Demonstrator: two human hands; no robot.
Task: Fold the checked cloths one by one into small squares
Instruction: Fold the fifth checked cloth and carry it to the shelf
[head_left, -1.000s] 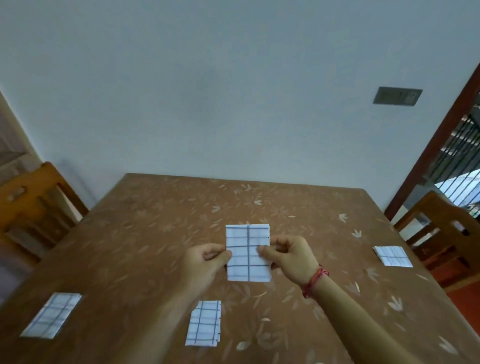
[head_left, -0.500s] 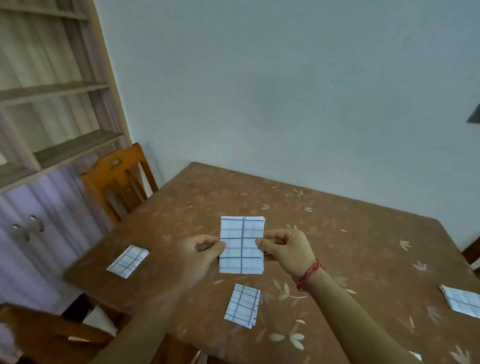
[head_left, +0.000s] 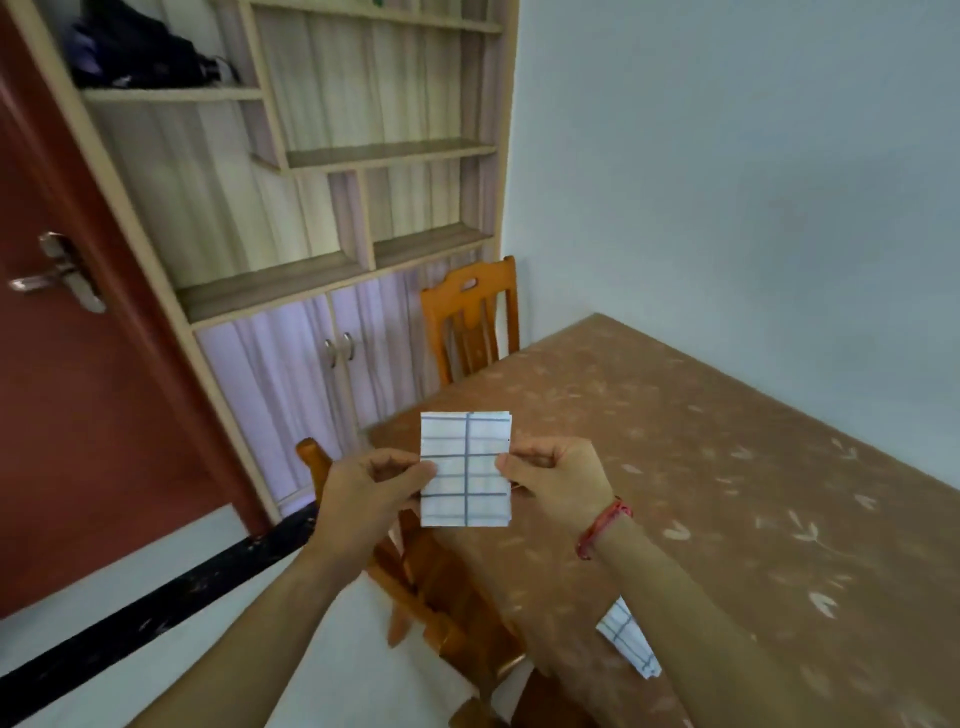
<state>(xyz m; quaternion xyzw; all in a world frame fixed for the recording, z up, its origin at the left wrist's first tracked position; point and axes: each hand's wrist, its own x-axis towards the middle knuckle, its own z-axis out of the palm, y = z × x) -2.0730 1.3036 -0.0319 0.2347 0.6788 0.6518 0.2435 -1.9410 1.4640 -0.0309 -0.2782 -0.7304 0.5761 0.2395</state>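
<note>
readable text: none anywhere in view
held checked cloth (head_left: 466, 467): dark grid lines only, no letters or numbers
second checked cloth (head_left: 623, 636): same grid lines, no writing
table (head_left: 727, 441): pale leaf print, no label or brand
</note>
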